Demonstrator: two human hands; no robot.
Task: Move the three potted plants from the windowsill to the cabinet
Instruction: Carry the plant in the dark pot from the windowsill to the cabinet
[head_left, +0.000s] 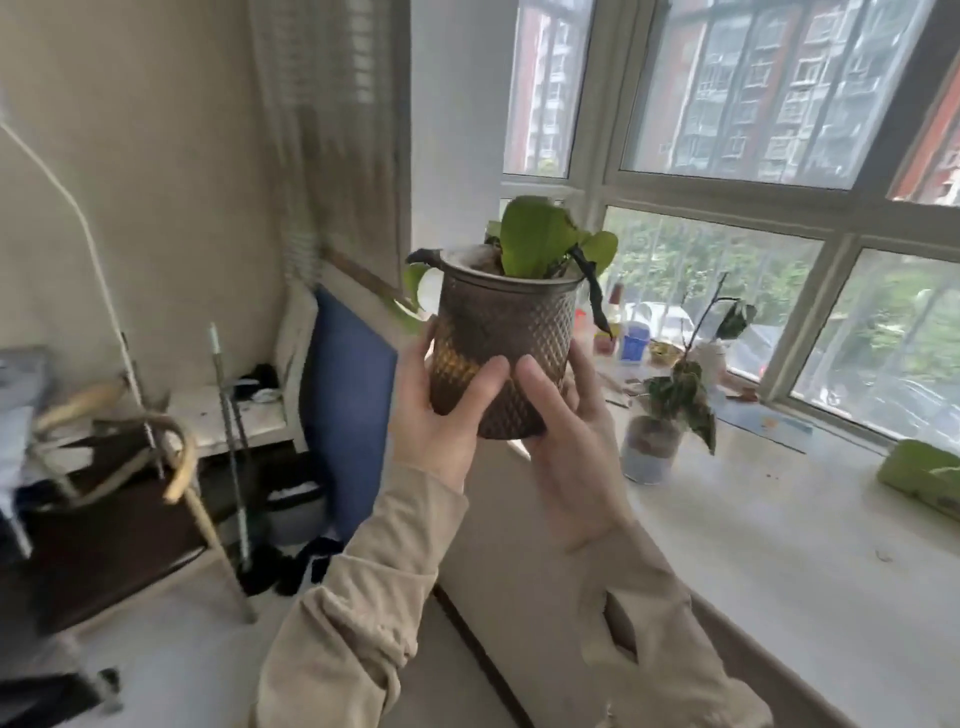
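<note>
Above the windowsill's (779, 519) near edge, left hand (441, 410) and right hand (561, 415) clasp a brown potted plant (501, 348); its drooping leaves could snag, tipping soil out.

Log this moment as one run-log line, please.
step: carrying first plant | hands: left and right both on brown pot, lifted, upright | windowsill: clear-pot plant still there | cabinet: not identifiable
</note>
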